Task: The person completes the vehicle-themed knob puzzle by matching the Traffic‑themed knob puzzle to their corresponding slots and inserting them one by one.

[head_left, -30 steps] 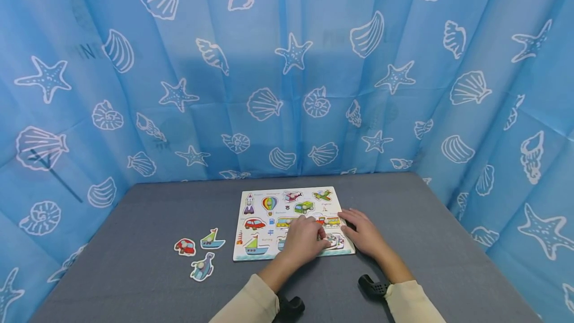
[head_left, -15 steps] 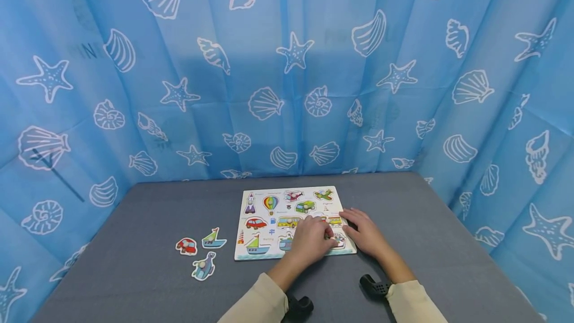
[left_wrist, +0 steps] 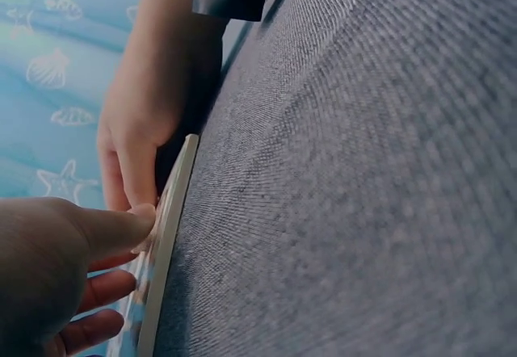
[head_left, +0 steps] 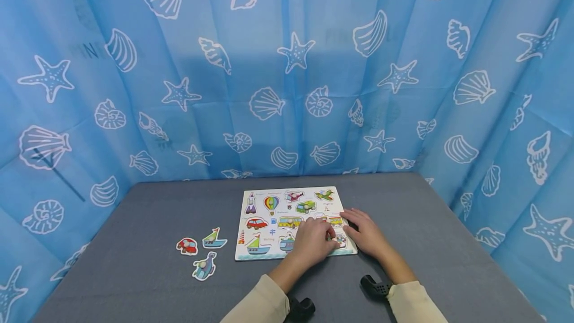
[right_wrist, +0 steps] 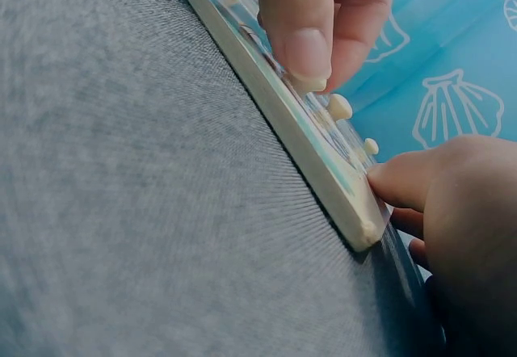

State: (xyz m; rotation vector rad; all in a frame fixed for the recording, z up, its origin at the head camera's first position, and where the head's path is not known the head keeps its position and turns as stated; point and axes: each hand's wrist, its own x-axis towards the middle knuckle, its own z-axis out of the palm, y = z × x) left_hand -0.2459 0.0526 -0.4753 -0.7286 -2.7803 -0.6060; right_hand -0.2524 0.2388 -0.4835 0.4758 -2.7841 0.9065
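A wooden knob puzzle board [head_left: 309, 195] with vehicle pictures lies on the grey table. My left hand [head_left: 314, 238] bends over its lower right part, thumb and fingertips pinching a white-edged puzzle piece [head_left: 342, 241]. That piece lies over the lower right corner area, and the hand hides much of it. In the right wrist view, the left thumb [right_wrist: 305, 46] presses down close to the board's surface, with pale knobs [right_wrist: 339, 107] beside it. At the board's right edge rests my right hand [head_left: 364, 234], its fingers fairly straight and its thumb [right_wrist: 396, 175] touching the edge.
Three loose pieces lie left of the board: a red car-like one [head_left: 187, 246], a sailboat [head_left: 214, 238] and a blue one with a knob [head_left: 204, 266]. A blue shell-patterned curtain [head_left: 296, 113] hangs behind the grey table [head_left: 148, 243].
My left hand has shifted slightly right with the puzzle piece, which was askew near the lower edge and now lies further right, closer to the corner. The right hand stays at the board's edge.
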